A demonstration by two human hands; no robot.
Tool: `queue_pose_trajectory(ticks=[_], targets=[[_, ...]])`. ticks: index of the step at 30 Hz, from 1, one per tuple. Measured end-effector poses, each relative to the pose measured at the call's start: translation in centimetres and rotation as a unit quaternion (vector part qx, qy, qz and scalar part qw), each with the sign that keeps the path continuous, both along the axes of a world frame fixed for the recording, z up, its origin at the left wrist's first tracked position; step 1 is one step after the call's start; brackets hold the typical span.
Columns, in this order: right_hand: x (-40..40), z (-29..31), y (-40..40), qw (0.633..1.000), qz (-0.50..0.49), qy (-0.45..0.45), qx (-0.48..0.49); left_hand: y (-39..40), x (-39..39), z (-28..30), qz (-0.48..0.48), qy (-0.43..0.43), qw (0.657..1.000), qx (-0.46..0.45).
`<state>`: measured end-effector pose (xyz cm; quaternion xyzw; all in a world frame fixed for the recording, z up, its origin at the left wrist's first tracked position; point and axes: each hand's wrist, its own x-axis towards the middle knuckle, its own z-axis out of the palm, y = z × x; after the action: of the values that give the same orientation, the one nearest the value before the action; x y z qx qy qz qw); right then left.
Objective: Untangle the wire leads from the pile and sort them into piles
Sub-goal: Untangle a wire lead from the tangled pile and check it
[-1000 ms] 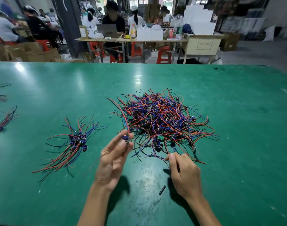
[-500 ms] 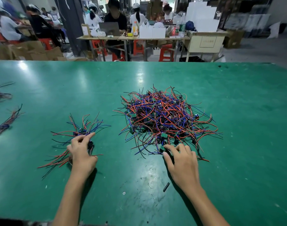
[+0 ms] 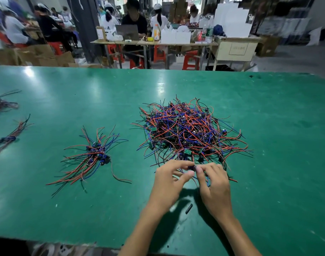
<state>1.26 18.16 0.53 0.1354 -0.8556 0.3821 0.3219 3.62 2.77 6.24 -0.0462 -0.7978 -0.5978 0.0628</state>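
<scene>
Head view, table: a green table (image 3: 269, 126) carries everything, with other people working at benches well behind it.
Big pile: the tangled pile (image 3: 191, 130) of red, blue and black leads sits mid-table, near the hands, small green boards showing through it; far too many leads to count.
Sorted piles: one sorted pile (image 3: 95, 156) fans out to the left of the tangle; two more bundles (image 3: 8, 139) lie at the far left edge, partly cut off. So three sorted heaps against one tangle, as far as I can see.
Left hand: the left hand (image 3: 169, 182) has fingers curled at the near rim of the tangle, seemingly pinching a small dark component (image 3: 192, 168); blur keeps me from being sure.
Right hand: the right hand (image 3: 213, 183) meets it fingertip to fingertip, pinching the same piece.
Handling: these leads look light and floppy, and will likely snag on neighbours; I would hold the stiff little board end and draw slowly.
Stray bit: one short black piece (image 3: 189, 208) lies between the wrists.
</scene>
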Motion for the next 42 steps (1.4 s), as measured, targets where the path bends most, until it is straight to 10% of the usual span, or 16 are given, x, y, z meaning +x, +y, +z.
queue_pose_trajectory(ticks=[11, 18, 23, 29, 37, 42], targets=[[0.1, 0.8, -0.5, 0.999, -0.05, 0.001, -0.006, -6.2, -1.8, -0.7, 0.101, 0.013, 0.991, 0.092], [-1.9, 0.6, 0.3, 0.95, -0.234, -0.207, -0.018, -14.8, -2.2, -2.7, 0.398, -0.023, 0.907, -0.136], [-2.2, 0.6, 0.1, 0.951, -0.221, -0.218, -0.004, -10.1, -0.9, -2.3, 0.308, 0.081, 0.932, -0.172], [-1.5, 0.4, 0.1, 0.949, -0.214, -0.227, 0.047, -1.6, -1.3, -1.9, 0.077, 0.013, 0.996, -0.042], [0.9, 0.9, -0.3, 0.991, -0.027, 0.05, 0.122, 1.9, -2.8, -0.5, 0.059, -0.15, 0.953, 0.255], [2.3, 0.8, -0.4, 0.993, 0.04, 0.028, 0.112, 0.4, -2.4, 0.0, 0.024, -0.109, 0.938, 0.328]])
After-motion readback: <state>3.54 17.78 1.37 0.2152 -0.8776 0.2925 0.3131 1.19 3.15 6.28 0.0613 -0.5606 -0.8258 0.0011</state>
